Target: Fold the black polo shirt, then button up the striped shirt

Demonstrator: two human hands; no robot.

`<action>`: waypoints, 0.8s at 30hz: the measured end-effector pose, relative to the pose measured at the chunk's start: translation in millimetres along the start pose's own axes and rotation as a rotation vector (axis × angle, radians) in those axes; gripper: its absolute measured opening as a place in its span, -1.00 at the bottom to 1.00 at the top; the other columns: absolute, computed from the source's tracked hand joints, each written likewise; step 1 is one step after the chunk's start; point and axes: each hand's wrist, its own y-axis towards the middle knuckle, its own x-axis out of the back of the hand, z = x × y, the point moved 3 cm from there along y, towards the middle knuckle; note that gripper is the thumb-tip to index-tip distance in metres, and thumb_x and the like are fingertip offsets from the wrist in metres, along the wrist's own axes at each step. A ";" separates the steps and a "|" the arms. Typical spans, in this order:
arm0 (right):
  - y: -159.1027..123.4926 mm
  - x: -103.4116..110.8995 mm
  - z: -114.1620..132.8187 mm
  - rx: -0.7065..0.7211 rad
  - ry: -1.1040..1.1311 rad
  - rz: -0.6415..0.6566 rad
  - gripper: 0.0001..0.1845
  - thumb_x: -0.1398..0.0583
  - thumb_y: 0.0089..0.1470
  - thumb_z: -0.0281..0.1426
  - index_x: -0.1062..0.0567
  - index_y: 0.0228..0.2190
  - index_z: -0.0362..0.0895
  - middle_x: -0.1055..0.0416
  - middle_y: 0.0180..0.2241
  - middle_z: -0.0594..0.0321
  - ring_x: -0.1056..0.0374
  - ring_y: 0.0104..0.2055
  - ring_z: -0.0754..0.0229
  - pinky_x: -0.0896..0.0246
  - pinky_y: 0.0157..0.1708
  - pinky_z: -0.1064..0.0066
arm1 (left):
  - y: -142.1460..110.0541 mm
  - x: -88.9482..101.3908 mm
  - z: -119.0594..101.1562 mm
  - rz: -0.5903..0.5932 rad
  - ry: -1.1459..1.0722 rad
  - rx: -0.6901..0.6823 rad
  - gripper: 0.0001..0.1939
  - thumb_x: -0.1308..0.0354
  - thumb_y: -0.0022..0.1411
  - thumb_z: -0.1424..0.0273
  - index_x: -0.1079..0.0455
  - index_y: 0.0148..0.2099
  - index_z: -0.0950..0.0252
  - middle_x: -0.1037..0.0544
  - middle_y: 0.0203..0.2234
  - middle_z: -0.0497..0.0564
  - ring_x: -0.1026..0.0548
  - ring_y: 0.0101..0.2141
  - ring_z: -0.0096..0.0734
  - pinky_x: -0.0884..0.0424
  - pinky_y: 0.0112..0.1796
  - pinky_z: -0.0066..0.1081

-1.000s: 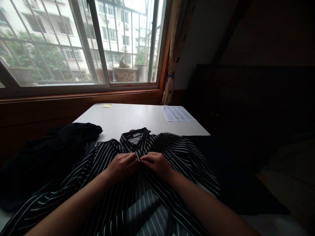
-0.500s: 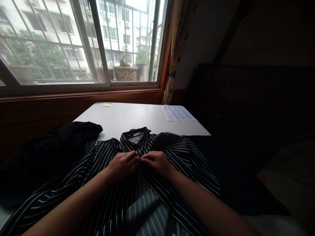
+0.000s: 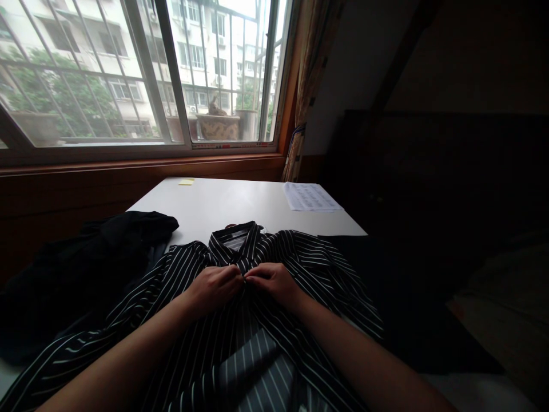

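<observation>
A black shirt (image 3: 184,269) with white stripes lies spread front up, its collar (image 3: 218,243) pointing away from me. My left hand (image 3: 218,284) pinches the front edge just below the collar. Close against it, my right hand (image 3: 273,281) pinches the same spot from the other side, fingertips nearly touching. A button between the fingers is too small to make out. Lower down, the front hangs apart and the paler inside of the cloth (image 3: 257,366) shows.
Under the shirt is a white table (image 3: 227,197). Dark crumpled clothing (image 3: 98,257) lies at the left, and dark cloth (image 3: 412,303) at the right. Printed sheets (image 3: 311,197) and a yellow sticky note (image 3: 186,182) rest near the far edge, before a barred window (image 3: 184,74).
</observation>
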 end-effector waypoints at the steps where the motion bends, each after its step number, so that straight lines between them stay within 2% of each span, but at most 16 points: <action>1: 0.0 0.0 0.1 -0.002 0.004 0.003 -0.86 -0.32 0.12 -0.31 -0.67 -0.29 -0.07 -0.61 -0.35 0.27 -0.50 -0.31 0.21 -0.34 -0.24 0.43 | 0.3 0.1 -0.5 0.004 0.000 -0.003 -0.78 0.06 0.46 0.42 -0.39 -0.20 0.30 -0.50 -0.34 -0.03 -0.44 -0.47 -0.50 -0.32 -0.46 -0.45; 17: -0.6 0.3 -0.9 -0.051 0.061 0.022 -0.80 -0.32 0.12 -0.24 -0.67 -0.28 -0.08 -0.61 -0.34 0.25 -0.50 -0.31 0.20 -0.35 -0.27 0.42 | 1.3 5.4 1.1 -0.071 -0.036 0.064 -0.83 -0.03 0.44 0.35 -0.42 -0.14 0.27 -0.53 -0.29 -0.03 -0.51 -0.40 -0.49 -0.38 -0.42 -0.47; 24: -0.3 0.5 -0.9 -0.063 0.081 0.015 -0.79 -0.32 0.11 -0.22 -0.67 -0.27 -0.07 -0.61 -0.32 0.23 -0.51 -0.28 0.17 -0.37 -0.20 0.39 | 0.9 4.8 0.6 -0.092 -0.007 0.066 -0.82 -0.04 0.44 0.35 -0.44 -0.06 0.26 -0.54 -0.27 -0.02 -0.53 -0.37 -0.48 -0.41 -0.40 -0.47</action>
